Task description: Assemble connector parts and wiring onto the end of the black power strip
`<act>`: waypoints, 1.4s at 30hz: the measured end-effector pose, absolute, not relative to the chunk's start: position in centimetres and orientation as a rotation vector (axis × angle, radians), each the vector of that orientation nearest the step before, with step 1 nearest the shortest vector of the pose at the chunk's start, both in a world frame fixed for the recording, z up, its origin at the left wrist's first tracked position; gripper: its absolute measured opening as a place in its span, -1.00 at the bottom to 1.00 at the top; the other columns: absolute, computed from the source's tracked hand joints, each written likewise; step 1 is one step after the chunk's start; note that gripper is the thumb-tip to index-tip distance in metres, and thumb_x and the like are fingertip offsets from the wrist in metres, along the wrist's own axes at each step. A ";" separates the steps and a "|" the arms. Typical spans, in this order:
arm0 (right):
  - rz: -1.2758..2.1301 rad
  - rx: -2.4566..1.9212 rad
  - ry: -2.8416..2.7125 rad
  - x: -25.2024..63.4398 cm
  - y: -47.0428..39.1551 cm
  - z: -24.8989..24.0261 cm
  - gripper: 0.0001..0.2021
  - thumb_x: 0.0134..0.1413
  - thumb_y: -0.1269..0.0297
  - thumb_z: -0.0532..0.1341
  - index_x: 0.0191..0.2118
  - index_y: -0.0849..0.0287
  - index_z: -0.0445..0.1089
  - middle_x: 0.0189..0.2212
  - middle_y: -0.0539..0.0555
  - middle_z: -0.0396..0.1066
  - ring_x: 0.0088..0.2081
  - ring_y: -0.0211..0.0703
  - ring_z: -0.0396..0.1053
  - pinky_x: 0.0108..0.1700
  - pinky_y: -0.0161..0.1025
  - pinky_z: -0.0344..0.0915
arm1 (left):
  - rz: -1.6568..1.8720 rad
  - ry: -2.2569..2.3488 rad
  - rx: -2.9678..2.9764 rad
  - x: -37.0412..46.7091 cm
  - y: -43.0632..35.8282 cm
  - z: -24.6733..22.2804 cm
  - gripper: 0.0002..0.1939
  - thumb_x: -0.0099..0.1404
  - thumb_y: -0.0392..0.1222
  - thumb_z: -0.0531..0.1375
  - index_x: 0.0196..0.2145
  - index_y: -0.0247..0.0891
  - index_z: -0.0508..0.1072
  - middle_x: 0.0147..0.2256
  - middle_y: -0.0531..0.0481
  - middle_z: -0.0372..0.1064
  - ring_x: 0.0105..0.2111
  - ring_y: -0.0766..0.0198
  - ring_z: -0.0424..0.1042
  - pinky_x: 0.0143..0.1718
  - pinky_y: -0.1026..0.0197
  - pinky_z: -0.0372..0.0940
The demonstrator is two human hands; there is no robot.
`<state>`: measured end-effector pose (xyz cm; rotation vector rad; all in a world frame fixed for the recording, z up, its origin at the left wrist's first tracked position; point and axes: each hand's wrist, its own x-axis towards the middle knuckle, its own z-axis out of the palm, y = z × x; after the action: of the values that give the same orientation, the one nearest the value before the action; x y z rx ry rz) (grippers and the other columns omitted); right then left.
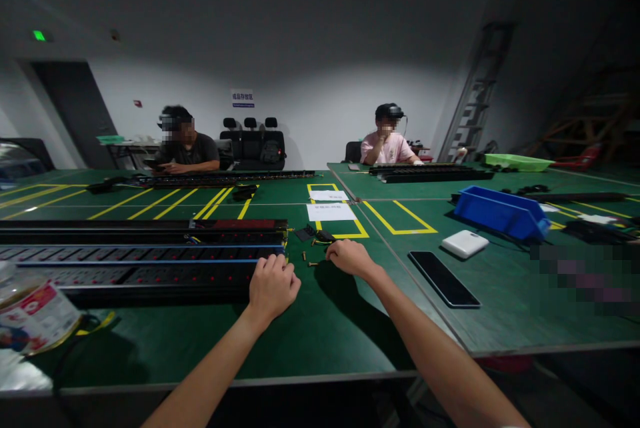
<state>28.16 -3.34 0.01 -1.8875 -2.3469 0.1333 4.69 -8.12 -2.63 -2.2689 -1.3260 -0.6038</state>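
Green tabletops (320, 348) with yellow outlines stretched toward a pale wall (310, 75); at left lay long black power strips (190, 276) with red dots; the left hand (273, 288), fingers curled, rested at their right end, its grip impossible to tell; the right hand (349, 258) bunched its fingers near small brass-coloured screws (304, 256), whether pinching anything I could not tell; farther right lay a smartphone (444, 279), a white case (465, 244) and a blue bin (500, 215).
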 end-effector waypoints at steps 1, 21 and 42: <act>0.147 -1.873 -2.368 28.4 -3.3 0.1 -0.67 0.17 0.34 0.08 -0.21 0.01 0.62 -0.19 0.10 0.58 -0.14 -0.04 0.51 -0.11 -0.24 0.31 | -0.608 -1.327 -2.271 4.7 -8.1 -2.6 -0.79 0.31 -0.22 0.10 -0.41 -0.26 0.51 -0.34 -0.15 0.38 -0.26 0.08 0.31 -0.23 0.03 0.12; 0.174 -1.830 -2.377 27.8 -3.3 -0.6 -0.60 0.17 0.38 0.05 -0.03 0.02 0.57 -0.08 0.13 0.56 -0.06 0.03 0.50 -0.06 -0.17 0.32 | -0.578 -1.332 -2.263 4.7 -8.1 -2.6 -0.79 0.32 -0.23 0.09 -0.40 -0.25 0.50 -0.33 -0.13 0.38 -0.25 0.08 0.31 -0.21 0.02 0.12; 0.162 -1.638 -2.283 26.8 -4.0 -0.6 -0.72 0.20 0.41 0.07 -0.18 0.07 0.54 -0.25 0.08 0.56 -0.26 -0.13 0.45 -0.28 -0.30 0.10 | -0.595 -1.333 -2.256 4.6 -8.3 -2.3 -0.85 0.27 -0.20 0.13 -0.37 -0.26 0.48 -0.31 -0.15 0.37 -0.23 0.05 0.30 -0.22 0.02 0.11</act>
<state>26.76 -3.97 -0.59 -1.6381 -2.2826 0.1620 4.57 -8.34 -2.27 -2.2555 -1.3332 -0.5946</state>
